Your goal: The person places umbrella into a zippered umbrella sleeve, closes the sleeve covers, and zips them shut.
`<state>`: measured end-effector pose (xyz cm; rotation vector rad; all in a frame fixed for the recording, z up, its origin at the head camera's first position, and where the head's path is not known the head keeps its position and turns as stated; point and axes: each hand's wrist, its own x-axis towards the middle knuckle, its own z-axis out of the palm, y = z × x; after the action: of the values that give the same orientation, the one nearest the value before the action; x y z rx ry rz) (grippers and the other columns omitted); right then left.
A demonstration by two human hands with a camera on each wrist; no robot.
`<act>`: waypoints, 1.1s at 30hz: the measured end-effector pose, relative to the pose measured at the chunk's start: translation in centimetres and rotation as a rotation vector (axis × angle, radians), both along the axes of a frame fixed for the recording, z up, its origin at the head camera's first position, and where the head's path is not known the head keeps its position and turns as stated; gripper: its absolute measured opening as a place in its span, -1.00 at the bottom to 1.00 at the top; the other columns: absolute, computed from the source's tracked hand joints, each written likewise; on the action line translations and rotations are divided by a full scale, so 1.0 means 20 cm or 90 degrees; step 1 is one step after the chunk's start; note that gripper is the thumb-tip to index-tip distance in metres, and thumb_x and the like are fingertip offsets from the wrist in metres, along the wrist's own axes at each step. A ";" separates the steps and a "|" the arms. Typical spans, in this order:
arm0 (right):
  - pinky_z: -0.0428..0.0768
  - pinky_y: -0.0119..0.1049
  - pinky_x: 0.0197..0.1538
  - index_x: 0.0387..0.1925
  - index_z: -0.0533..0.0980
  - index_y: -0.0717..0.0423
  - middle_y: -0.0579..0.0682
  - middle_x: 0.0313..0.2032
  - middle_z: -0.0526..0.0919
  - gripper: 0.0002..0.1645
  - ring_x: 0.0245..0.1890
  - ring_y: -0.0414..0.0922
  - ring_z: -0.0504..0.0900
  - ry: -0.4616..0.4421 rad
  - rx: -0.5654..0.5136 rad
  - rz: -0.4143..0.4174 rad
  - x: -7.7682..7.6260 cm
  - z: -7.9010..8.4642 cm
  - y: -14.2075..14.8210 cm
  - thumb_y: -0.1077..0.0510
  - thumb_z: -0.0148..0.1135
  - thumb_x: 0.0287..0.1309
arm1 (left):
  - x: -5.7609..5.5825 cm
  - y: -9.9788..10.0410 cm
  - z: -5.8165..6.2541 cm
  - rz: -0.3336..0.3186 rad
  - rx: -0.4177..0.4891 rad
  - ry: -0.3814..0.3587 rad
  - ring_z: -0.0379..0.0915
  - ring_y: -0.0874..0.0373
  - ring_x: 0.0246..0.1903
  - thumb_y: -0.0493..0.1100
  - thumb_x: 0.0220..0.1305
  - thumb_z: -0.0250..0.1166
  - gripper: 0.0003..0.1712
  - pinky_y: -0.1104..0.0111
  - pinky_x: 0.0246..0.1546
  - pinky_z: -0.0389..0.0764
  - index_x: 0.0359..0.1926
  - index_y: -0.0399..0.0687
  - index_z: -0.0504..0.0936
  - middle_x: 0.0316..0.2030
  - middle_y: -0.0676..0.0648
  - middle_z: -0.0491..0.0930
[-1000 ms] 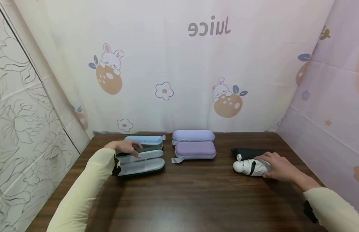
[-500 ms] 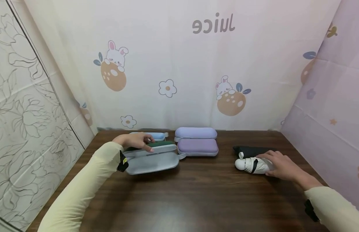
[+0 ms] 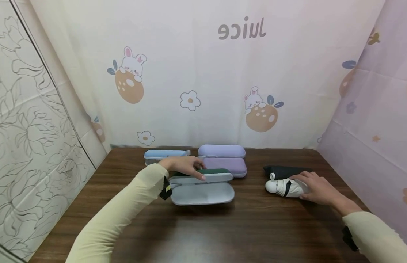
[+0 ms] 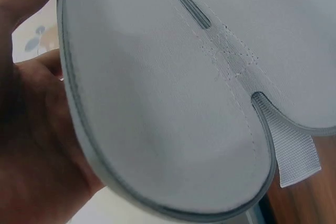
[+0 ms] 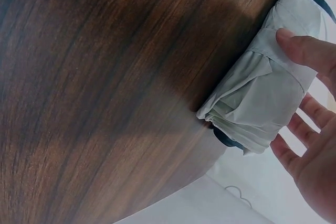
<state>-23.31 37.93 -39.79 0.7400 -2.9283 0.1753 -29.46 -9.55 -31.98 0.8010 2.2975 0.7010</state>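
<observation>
Head view: green case (image 3: 203,194) is held open by its raised lid in the left hand (image 3: 187,166), thumb on the front edge, fingers behind; bare pale-grey lining is shown in both halves. It is placed left of table centre, in front of purple case (image 3: 227,165), whose left end is covered. Whether its base touches the table (image 3: 256,230) can't be told. Blue case (image 3: 165,153) is partly hidden by the left hand; lavender case (image 3: 221,150) is set behind the purple. Both purple and lavender are closed, insides unseen. White folded umbrella (image 3: 293,189) is gripped by the right hand (image 3: 316,188); the black item (image 3: 285,171) behind is partly masked.

Left wrist view: lining and strap tab (image 4: 294,153) are seen close; thumb tip is cut off.

Right wrist view: umbrella is clasped between thumb and fingers; its upper end is cropped.
</observation>
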 end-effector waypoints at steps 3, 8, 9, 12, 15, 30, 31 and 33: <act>0.44 0.11 -0.29 0.07 0.52 0.14 0.13 -0.11 0.54 -0.26 -0.15 0.14 0.47 -0.001 -0.004 0.001 0.00 -0.01 -0.01 0.20 0.56 -0.29 | 0.01 0.07 -0.04 -0.010 0.014 -0.008 0.24 0.02 0.25 0.05 0.22 0.32 -0.44 0.18 0.14 0.37 0.18 -0.04 0.45 0.22 -0.11 0.37; 0.43 0.08 -0.30 0.08 0.52 0.14 0.11 -0.11 0.54 -0.25 -0.14 0.14 0.47 0.007 -0.005 0.009 0.01 -0.02 -0.02 0.19 0.57 -0.29 | 0.01 0.16 -0.09 0.005 0.025 -0.047 0.22 0.01 0.26 0.05 0.19 0.34 -0.42 0.17 0.15 0.35 0.19 -0.04 0.45 0.24 -0.13 0.34; 0.43 0.08 -0.30 0.08 0.52 0.14 0.11 -0.11 0.54 -0.24 -0.14 0.13 0.47 0.010 -0.003 0.009 0.00 -0.02 -0.02 0.19 0.57 -0.30 | 0.01 0.18 -0.10 0.009 0.026 -0.054 0.22 0.01 0.26 0.06 0.19 0.34 -0.42 0.17 0.15 0.35 0.18 -0.02 0.46 0.25 -0.13 0.34; 0.41 0.09 -0.29 0.08 0.51 0.12 0.10 -0.11 0.54 -0.23 -0.13 0.13 0.46 0.013 -0.002 0.008 0.00 -0.02 -0.03 0.18 0.58 -0.30 | 0.00 0.21 -0.13 0.015 0.027 -0.061 0.23 0.02 0.24 0.07 0.17 0.35 -0.43 0.18 0.14 0.36 0.17 0.02 0.47 0.23 -0.12 0.35; 0.39 0.11 -0.25 0.10 0.50 0.10 0.09 -0.09 0.54 -0.21 -0.10 0.14 0.45 0.012 0.002 -0.003 -0.01 -0.02 -0.04 0.15 0.58 -0.30 | 0.00 0.23 -0.14 0.014 0.028 -0.066 0.27 0.05 0.20 0.07 0.17 0.36 -0.43 0.21 0.10 0.39 0.17 0.02 0.48 0.19 -0.09 0.38; 0.43 0.15 -0.26 0.06 0.51 0.21 0.11 -0.14 0.53 -0.23 -0.14 0.15 0.47 0.035 0.023 0.014 -0.02 -0.05 -0.02 0.15 0.60 -0.32 | -0.03 0.28 -0.18 -0.003 0.043 -0.069 0.36 0.16 0.01 0.06 0.20 0.32 -0.47 0.27 -0.01 0.45 0.14 -0.03 0.50 0.01 -0.01 0.46; 0.44 0.13 -0.27 0.05 0.52 0.21 0.10 -0.14 0.53 -0.24 -0.15 0.14 0.47 0.037 0.026 0.014 -0.02 -0.05 -0.01 0.16 0.59 -0.32 | -0.03 0.28 -0.18 -0.003 0.044 -0.069 0.36 0.16 0.01 0.06 0.20 0.32 -0.47 0.26 -0.02 0.45 0.14 -0.03 0.50 0.01 -0.01 0.47; 0.45 0.10 -0.30 0.03 0.53 0.22 0.10 -0.16 0.53 -0.26 -0.16 0.13 0.48 0.038 0.026 0.016 -0.02 -0.05 -0.01 0.16 0.59 -0.31 | -0.03 0.28 -0.19 -0.003 0.046 -0.069 0.37 0.15 0.00 0.06 0.20 0.32 -0.48 0.25 -0.01 0.45 0.13 -0.03 0.51 0.00 -0.01 0.47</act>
<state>-23.80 37.75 -40.77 0.7744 -2.8747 0.0947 -30.09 -3.95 -35.72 0.7813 2.1836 0.8089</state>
